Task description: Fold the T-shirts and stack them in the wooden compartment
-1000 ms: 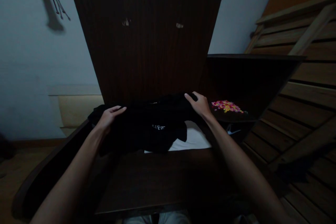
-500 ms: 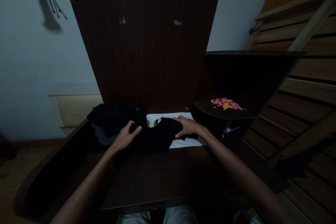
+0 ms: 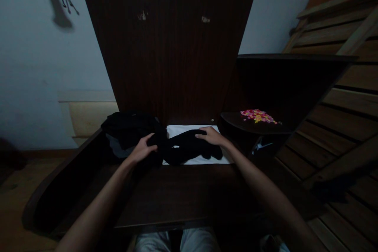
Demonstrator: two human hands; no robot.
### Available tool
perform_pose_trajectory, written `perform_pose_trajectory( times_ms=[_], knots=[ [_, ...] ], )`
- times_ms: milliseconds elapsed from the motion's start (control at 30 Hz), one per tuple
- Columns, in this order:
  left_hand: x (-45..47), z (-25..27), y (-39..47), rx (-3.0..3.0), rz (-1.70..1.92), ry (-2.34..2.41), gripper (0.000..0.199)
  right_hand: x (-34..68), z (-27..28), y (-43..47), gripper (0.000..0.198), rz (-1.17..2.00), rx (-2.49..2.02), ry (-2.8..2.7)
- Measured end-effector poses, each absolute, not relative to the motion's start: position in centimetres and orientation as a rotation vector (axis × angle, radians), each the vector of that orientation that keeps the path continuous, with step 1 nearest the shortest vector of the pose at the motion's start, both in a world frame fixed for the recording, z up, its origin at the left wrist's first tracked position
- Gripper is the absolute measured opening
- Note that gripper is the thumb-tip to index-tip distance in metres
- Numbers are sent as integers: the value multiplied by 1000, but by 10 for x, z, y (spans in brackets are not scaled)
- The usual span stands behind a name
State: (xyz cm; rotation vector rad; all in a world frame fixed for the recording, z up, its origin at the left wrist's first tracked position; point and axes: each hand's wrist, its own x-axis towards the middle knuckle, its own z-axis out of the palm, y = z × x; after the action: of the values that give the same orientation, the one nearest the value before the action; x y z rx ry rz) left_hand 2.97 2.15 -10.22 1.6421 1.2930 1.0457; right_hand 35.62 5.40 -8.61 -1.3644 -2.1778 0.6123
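A black garment (image 3: 189, 144), crumpled and with a small white mark on it, lies over a white folded cloth (image 3: 177, 130) on the dark wooden desk. Its exact kind cannot be made out in the dim light. My left hand (image 3: 143, 149) has its fingers and thumb closed on the garment's left part. At the upper right edge, my right hand (image 3: 212, 136) pinches the same black fabric. Beyond my left hand sits a heap of dark clothes (image 3: 130, 128) with a grey piece showing below.
The dark desk (image 3: 165, 197) has a raised curved side (image 3: 59, 181) on the left and a tall back panel (image 3: 171, 55). Colourful small pieces (image 3: 258, 116) lie on a rounded shelf (image 3: 236, 121) at right. Wooden slats (image 3: 348, 106) stand farther right.
The black garment has shifted and been rearranged across the white cloth; its white mark now shows and the yellow print is covered. My fingers have closed on the fabric. The view shifted slightly.
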Motion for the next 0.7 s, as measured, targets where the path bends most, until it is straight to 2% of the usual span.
perform_pose_trajectory(
  times_ms=[100, 167, 300, 500, 700],
  knots=[
    [17, -80, 21, 1375, 1208, 1165, 60, 361, -62, 45, 35, 943, -1188, -2044],
    [15, -68, 20, 1250, 1261, 1093, 58, 363, -51, 41, 38, 1025, -1150, -2031],
    [13, -59, 24, 1235, 1231, 1165, 48, 372, -48, 44, 41, 818, -1201, -2053],
    [-10, -79, 45, 1680, 1187, 1617, 37, 400, -70, 54, 42, 612, -1327, -1996],
    [-22, -79, 48, 1766, 1159, 1701, 42, 423, -83, 61, 34, 480, -1439, -1983]
  ],
)
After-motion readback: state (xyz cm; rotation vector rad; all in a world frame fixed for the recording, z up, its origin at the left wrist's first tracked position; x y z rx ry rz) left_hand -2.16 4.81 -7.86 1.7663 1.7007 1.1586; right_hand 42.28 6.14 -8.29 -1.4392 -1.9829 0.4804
